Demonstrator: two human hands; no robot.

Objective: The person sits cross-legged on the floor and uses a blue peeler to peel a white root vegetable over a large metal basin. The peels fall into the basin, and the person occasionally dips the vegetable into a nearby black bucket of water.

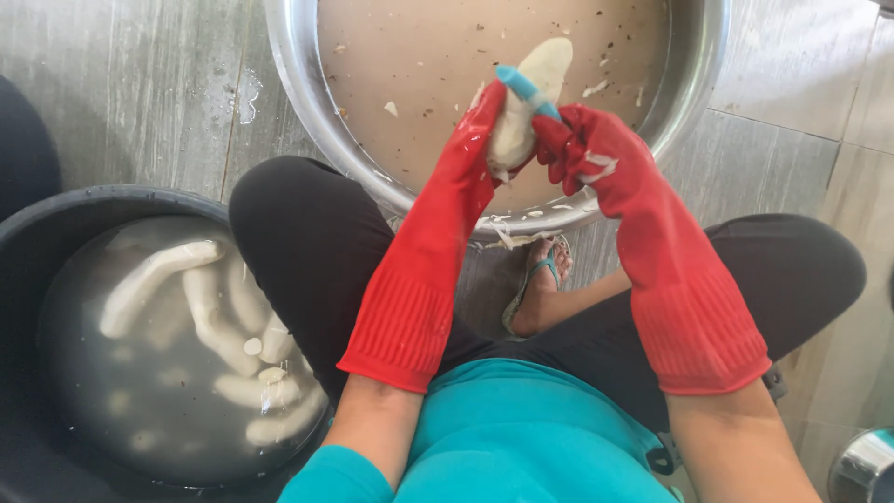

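left hand grips white root | right hand grips blue-handled peeler | root looks mostly peeled | peeled pieces soaking in dark tub | scraps in steel basin

Relative to the metal basin: peeled root is held above it; tub with soaking roots is placed left and nearer.

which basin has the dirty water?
The steel basin by the hands: murky brown water with peel scraps. The black tub at left holds clearer water and peeled white roots.
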